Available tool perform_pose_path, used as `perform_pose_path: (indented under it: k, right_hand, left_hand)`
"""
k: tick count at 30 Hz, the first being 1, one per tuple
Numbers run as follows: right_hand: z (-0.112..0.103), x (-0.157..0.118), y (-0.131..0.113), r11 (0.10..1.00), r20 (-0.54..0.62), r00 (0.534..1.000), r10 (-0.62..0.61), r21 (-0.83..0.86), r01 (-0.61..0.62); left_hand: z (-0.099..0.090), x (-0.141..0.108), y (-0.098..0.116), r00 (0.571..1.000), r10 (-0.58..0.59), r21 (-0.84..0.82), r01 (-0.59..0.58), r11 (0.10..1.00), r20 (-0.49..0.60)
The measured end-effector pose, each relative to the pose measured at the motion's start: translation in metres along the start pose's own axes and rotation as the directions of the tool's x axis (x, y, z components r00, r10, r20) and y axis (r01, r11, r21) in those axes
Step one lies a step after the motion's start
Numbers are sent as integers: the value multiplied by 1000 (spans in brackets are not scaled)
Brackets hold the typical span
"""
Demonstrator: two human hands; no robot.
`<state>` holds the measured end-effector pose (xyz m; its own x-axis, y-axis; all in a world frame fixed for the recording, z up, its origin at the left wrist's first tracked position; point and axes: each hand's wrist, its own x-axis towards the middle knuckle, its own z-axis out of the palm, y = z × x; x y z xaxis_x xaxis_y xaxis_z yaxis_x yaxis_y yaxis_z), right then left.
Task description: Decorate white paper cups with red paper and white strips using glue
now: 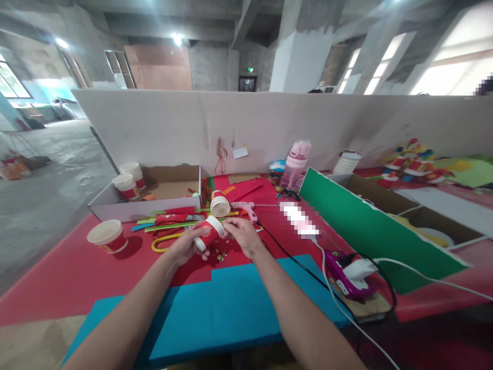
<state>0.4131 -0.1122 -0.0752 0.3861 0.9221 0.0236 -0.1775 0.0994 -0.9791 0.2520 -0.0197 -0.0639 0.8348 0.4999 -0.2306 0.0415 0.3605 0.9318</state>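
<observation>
My left hand [187, 245] is wrapped around a red and white paper cup [208, 233], which lies tilted on its side above the table. At the cup's right end, the fingers of my right hand [241, 235] are pinched together; whatever is between them is too small to make out. Just behind, more paper cups [220, 204] lie nested on their side. A pink glue gun [245, 209] rests beyond my right hand. Below the held cup are small green and yellow scraps [220, 255]. Yellow scissor handles [164, 243] show left of my left hand.
A larger paper tub [108, 236] stands at left, before a white box [127, 209] holding cups. Coloured strips [173, 220] lie near the middle. At right are a purple power strip [346, 277] with cables, a green-sided box [370, 231] and a pink bottle [297, 162].
</observation>
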Motion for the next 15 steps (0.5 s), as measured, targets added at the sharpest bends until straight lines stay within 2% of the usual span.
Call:
perform_pose_path:
  k: [3, 11, 15]
  right_hand:
    - [-1, 1, -1, 999, 8, 999, -35, -37, 35]
    - [-10, 3, -2, 919, 23, 983, -184, -351, 180]
    - [-13, 6, 1, 893, 70, 976, -205, -394, 216]
  left_hand:
    - [-1, 1, -1, 1000, -8, -19, 8, 1000, -1]
    - [-7, 4, -1, 1000, -17, -55, 17, 998, -6]
    - [-10, 5, -3, 1000, -19, -63, 18, 998, -13]
